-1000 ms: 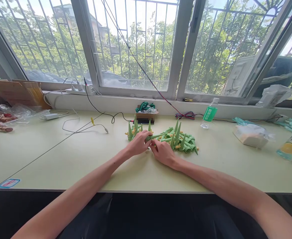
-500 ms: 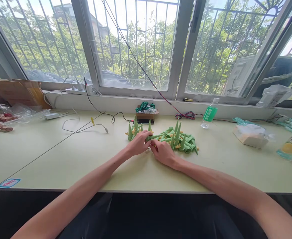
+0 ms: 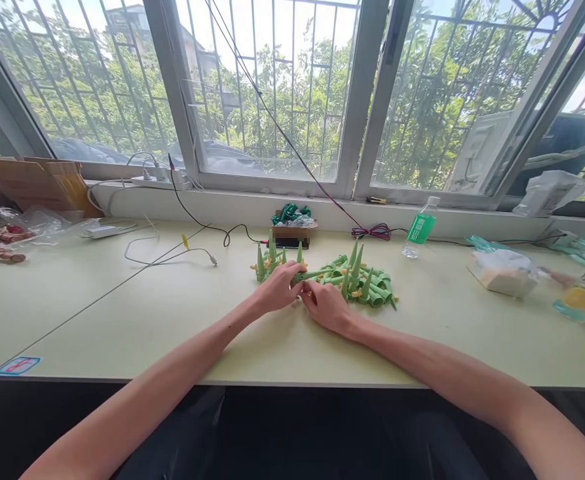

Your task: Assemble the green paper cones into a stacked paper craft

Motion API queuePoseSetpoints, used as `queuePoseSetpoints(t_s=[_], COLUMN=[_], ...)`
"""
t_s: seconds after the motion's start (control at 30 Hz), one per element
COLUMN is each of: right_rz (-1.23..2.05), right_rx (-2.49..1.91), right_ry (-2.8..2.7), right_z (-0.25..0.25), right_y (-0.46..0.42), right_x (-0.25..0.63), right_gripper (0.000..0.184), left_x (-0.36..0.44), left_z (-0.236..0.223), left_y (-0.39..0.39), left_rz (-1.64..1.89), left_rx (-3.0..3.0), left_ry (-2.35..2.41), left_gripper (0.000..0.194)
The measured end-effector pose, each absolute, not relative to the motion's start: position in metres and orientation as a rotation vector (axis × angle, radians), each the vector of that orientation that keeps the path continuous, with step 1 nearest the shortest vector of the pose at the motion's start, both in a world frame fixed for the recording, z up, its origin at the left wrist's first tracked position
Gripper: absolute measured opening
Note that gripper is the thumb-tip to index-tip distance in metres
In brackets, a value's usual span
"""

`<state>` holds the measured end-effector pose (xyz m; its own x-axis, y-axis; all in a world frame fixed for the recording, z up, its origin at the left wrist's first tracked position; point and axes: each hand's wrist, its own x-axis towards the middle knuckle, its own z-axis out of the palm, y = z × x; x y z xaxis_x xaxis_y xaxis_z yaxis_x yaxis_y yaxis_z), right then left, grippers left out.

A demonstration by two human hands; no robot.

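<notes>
My left hand (image 3: 281,287) is closed around a green cone-shaped piece (image 3: 312,274), whose narrow end points right. Close against it, my right hand (image 3: 330,305) pinches with thumb and forefinger at the wide end of the same piece. Whatever sits between those fingertips is too small and hidden to name. Right of my hands lies a heap of similar green cones (image 3: 380,287) with small yellow parts among them. Several more green cones (image 3: 260,265) stand upright behind my left hand, partly covered by it.
A small box (image 3: 295,233) with green stuff in it stands behind the cones. To the right are a water bottle (image 3: 421,228), a white tissue pack (image 3: 505,272) and a clear container with an orange shape (image 3: 580,299), beside a blurred skin-toned shape. A cable (image 3: 182,250) lies left.
Both my hands and the green piece keep the same position. At the far right, a blurred skin-toned shape has appeared beside the clear container.
</notes>
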<state>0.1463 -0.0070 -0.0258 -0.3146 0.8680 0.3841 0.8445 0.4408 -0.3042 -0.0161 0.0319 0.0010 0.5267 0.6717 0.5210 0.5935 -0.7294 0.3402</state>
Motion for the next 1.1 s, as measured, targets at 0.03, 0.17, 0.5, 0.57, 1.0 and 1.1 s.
queuePoseSetpoints(t_s=[0.03, 0.17, 0.5, 0.57, 1.0, 1.1], right_rz=[0.064, 0.062, 0.099, 0.099, 0.121, 0.12], right_rx=[-1.432, -1.402, -1.399, -1.402, -1.414, -1.43], right_ry=[-2.206, -2.2, -2.185, -2.187, -2.2, -2.208], right_z=[-0.0259, -0.0262, -0.0264, -0.0265, -0.0241, -0.0228], right_y=[-0.0069, -0.0068, -0.0067, -0.0068, -0.0085, -0.0092], right_x=[0.1465, 0.147, 0.1468, 0.1468, 0.1472, 0.1466], right_gripper=[0.02, 0.02, 0.018, 0.018, 0.019, 0.019], left_x=[-0.0161, -0.0159, -0.0168, -0.0168, -0.0164, -0.0166], left_z=[0.0009, 0.0013, 0.0003, 0.0002, 0.0009, 0.0007], left_y=[0.032, 0.0314, 0.031, 0.0311, 0.0307, 0.0305], left_rz=[0.979, 0.976, 0.973, 0.977, 0.989, 0.989], left_rx=[2.638, 2.637, 2.647, 2.646, 2.656, 2.656], left_ry=[1.097, 1.091, 1.075, 1.072, 1.053, 1.054], left_gripper=[0.019, 0.02, 0.02, 0.02, 0.02, 0.019])
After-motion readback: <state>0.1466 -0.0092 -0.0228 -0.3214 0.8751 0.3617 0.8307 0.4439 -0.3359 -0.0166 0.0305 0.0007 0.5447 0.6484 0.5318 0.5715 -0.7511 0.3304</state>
